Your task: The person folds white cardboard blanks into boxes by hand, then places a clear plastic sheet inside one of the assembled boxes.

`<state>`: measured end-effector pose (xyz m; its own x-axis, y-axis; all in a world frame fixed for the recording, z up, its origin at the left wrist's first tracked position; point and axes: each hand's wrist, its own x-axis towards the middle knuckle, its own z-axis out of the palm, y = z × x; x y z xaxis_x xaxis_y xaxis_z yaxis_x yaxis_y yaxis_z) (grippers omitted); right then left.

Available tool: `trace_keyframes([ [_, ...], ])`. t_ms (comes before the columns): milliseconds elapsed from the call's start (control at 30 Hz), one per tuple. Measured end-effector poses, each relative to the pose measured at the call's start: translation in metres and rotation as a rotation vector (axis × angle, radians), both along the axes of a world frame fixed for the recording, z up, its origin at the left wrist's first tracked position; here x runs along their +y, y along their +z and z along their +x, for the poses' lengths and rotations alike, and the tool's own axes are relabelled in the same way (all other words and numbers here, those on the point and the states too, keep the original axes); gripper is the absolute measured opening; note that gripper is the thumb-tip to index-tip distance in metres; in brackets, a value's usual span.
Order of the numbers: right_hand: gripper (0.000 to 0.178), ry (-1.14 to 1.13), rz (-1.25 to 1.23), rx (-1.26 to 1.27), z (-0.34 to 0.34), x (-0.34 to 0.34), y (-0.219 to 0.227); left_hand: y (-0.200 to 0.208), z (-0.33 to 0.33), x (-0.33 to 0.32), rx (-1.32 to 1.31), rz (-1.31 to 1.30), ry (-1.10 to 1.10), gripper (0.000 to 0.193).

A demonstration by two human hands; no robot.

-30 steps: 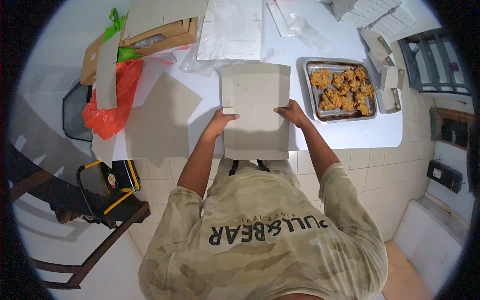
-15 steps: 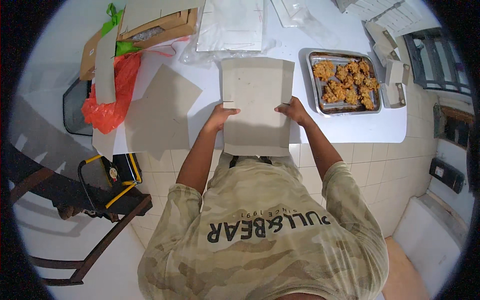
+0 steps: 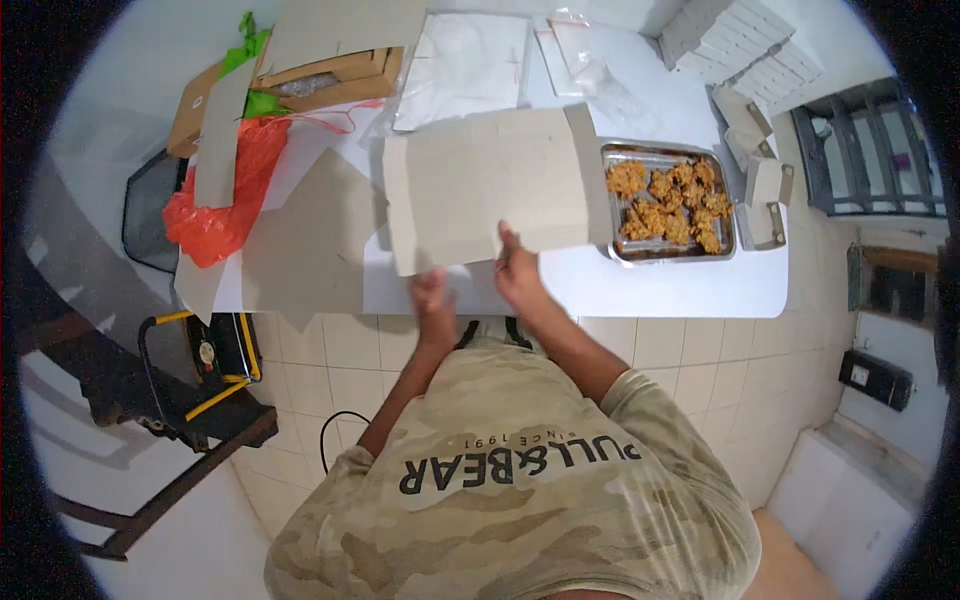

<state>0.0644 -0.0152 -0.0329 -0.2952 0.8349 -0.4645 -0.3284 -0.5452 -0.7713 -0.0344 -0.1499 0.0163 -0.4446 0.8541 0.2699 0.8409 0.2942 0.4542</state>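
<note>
A grey-brown cardboard sheet (image 3: pixel 485 180) with creased, partly bent-up edges is held slightly tilted above the white table. My right hand (image 3: pixel 517 275) grips its near edge, thumb on top and fingers underneath. By the sheet's near left corner is my left hand (image 3: pixel 433 300), smeared by motion; whether it grips the corner cannot be made out. Just right of the sheet stands a metal tray (image 3: pixel 627 252) of golden-brown fried clusters (image 3: pixel 675 205), the sheet's right flap reaching close to its rim.
More flat cardboard (image 3: pixel 305 235) lies at the left, beside a red plastic bag (image 3: pixel 245 190) and a brown carton (image 3: pixel 345 75). White sheets in clear plastic (image 3: pixel 465 65) lie at the back. Small open boxes (image 3: pixel 765 180) line the right edge, near stacked white boxes (image 3: pixel 730 45).
The cardboard sheet has turned from lengthwise to sideways and shifted away from my body. My hands have moved from its two sides to its near edge, closer together.
</note>
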Motion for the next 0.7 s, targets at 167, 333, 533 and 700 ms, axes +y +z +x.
trace_keyframes([
  [167, 0.032, 0.743, -0.261, -0.023, 0.001, -0.052, 0.113, 0.039, -0.015, 0.043, -1.624, 0.408, 0.644, 0.048],
  [333, 0.039, 1.109, 0.512, -0.138, 0.034, 0.007, 0.12, 0.0, -0.086, 0.026, -1.181, 0.321, 0.454, 0.053],
  [533, 0.087, 0.722, 0.774, -0.597, -0.011, 0.13, 0.163, 0.068, -0.119, 0.041, -1.27, 0.077, 0.049, 0.059],
  [700, 0.058, 1.271, 0.354, -0.609, -0.008, 0.133, 0.136, 0.03, -0.119, 0.048, -1.296, -0.162, 0.031, 0.051],
])
